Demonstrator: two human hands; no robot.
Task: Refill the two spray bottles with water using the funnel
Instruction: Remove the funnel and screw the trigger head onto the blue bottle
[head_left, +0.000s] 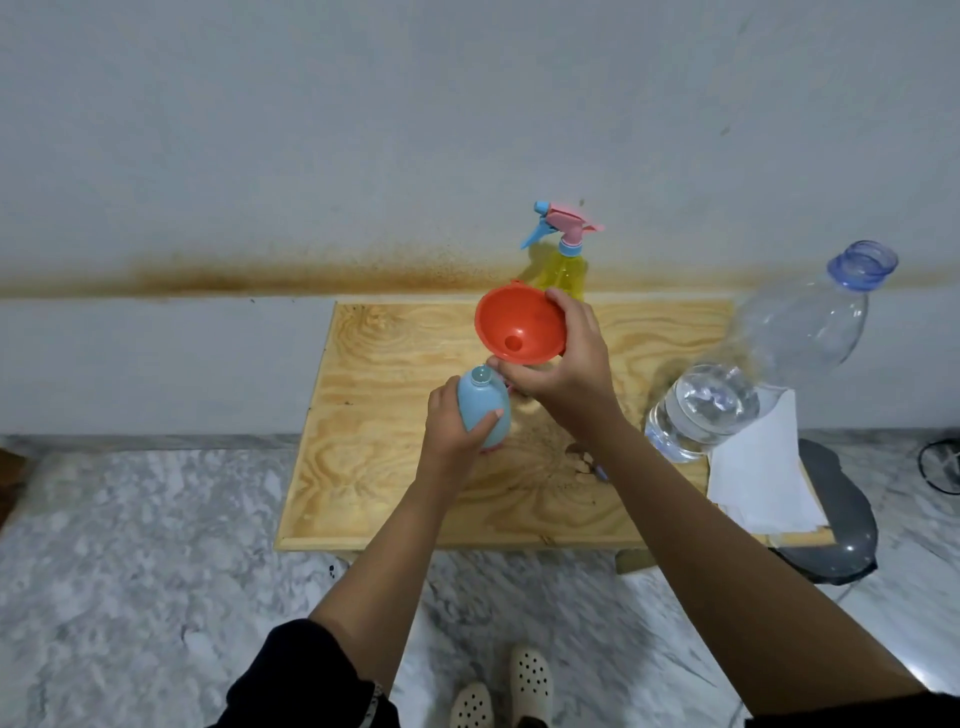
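Note:
A light blue spray bottle (480, 402) stands on the wooden table (395, 467) with its neck open and no spray head on it. My left hand (452, 431) grips its body. My right hand (563, 364) holds an orange funnel (519, 325) by its rim, just above and to the right of the blue bottle's neck, mouth tilted toward me. A yellow spray bottle (563, 270) with a pink and blue trigger head stands at the table's far edge behind the funnel. Something pink shows under my right hand; I cannot tell what it is.
A large clear water bottle (753, 364), uncapped and partly filled, stands at the table's right side. White paper (758, 467) lies by it at the right edge. A grey object (841, 530) sits on the marble floor beyond that edge. A wall stands close behind.

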